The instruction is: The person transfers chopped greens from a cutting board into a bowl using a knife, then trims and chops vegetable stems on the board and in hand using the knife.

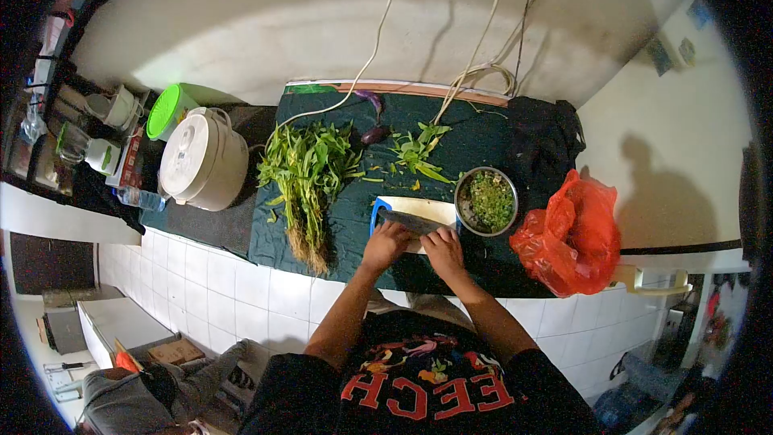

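Left hand (386, 243): fingers bent against the near edge of the dark grey blade; whether they grip or merely press, I cannot tell remotely.
Right hand (442, 248): fingers bent over the board's right part, at the blade's near side; hold likewise unclear to me.
Dark grey blade (412, 223): one, apparently a broad knife, slanting across the board between the hands; handle not made out. Hazard, as I judge it: a slip along the edge could cut fingers this close.
Cutting board (427, 205): one, pale, blue at its left end, under the blade. Could skid if the cloth shifts under pressure.
Dark green cloth (354, 225): spread beneath; might ruck.
Steel bowl (488, 234): one, holding chopped greens (489, 198), just beside the board's right end. A stray right elbow or sliding board could tip it.
Red plastic bag (576, 234): one, right of the bowl; loose folds could snag a sleeve.
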A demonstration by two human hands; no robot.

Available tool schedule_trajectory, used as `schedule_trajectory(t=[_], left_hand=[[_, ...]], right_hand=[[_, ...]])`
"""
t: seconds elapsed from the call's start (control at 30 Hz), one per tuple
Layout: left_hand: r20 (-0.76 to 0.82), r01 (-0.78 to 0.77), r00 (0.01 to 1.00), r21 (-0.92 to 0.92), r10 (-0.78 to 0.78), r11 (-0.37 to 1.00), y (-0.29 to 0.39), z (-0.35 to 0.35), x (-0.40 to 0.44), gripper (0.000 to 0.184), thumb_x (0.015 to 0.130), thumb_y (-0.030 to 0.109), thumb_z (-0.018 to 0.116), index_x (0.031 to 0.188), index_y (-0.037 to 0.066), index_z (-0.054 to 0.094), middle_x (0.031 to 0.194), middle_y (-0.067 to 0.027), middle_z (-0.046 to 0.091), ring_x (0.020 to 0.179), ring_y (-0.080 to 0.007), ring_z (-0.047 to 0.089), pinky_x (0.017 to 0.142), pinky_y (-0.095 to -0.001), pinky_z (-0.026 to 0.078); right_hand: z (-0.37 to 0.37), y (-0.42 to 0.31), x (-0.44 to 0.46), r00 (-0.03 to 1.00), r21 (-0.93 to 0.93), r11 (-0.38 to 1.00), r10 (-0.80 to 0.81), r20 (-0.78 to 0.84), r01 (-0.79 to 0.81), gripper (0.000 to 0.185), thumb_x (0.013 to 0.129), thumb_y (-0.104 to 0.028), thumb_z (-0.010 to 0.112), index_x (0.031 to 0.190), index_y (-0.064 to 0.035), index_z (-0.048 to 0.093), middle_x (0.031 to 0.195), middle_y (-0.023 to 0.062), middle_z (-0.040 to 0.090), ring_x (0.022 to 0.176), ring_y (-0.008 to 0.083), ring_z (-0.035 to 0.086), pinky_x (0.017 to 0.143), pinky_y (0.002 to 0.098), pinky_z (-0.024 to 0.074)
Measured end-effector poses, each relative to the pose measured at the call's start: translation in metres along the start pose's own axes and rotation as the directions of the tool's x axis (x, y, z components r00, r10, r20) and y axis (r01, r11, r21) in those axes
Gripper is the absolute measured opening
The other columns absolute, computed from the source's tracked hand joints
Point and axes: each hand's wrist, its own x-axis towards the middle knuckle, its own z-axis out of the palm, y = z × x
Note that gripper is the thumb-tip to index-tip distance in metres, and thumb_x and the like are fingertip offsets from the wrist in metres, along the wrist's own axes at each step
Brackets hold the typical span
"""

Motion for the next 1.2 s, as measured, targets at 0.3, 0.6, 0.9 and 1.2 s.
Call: schedule_trajectory(t=[0.3,0.6,0.9,1.2], left_hand=[[0.083,0.013,0.997,-0.028,-0.01,1.0,0.007,0.018,0.01,0.019,0.076,0.02,0.066,0.093,0.012,0.068,0.102,-0.0046,0.061,0.099,-0.0268,0.055,0.081,-0.0396,0.043],[0.149,0.138,0.983,-0.234,-0.105,0.962,0.021,0.016,0.008,0.023,0.076,0.014,0.061,0.097,0.012,0.067,0.106,-0.0082,0.064,0.098,-0.0286,0.061,0.081,-0.037,0.053],[0.103,-0.045,0.993,-0.104,0.055,0.994,0.032,0.015,0.014,0.018,0.078,0.015,0.06,0.093,0.011,0.067,0.096,-0.0067,0.062,0.09,-0.0279,0.061,0.076,-0.038,0.053],[0.052,0.07,0.996,-0.062,-0.067,0.996,0.033,0.032,0.02,0.017,0.085,0.018,0.055,0.099,0.011,0.062,0.1,-0.009,0.061,0.095,-0.0295,0.061,0.077,-0.0398,0.053]], right_hand=[[-0.012,-0.013,-0.009,0.994,-0.018,0.994,0.107,-0.006,-0.107,0.018,0.075,-0.01,0.062,0.092,-0.0065,0.066,0.093,0.0047,0.057,0.096,0.0249,0.051,0.085,0.0417,0.0408],[-0.012,-0.007,-0.008,0.967,0.103,0.961,0.255,0.023,-0.256,0.021,0.076,-0.008,0.066,0.097,-0.007,0.065,0.09,0.0045,0.063,0.093,0.0287,0.055,0.077,0.0435,0.0401],[-0.045,0.01,-0.033,0.943,-0.052,0.942,0.33,-0.055,-0.332,0.033,0.077,-0.007,0.068,0.105,-0.0045,0.053,0.106,0.0155,0.055,0.103,0.0324,0.051,0.083,0.0455,0.0413],[-0.064,0.008,-0.049,0.831,-0.095,0.865,0.5,0.244,-0.493,0.033,0.081,-0.022,0.064,0.103,0.0006,0.053,0.095,0.0186,0.057,0.087,0.0375,0.06,0.073,0.0494,0.0482]])
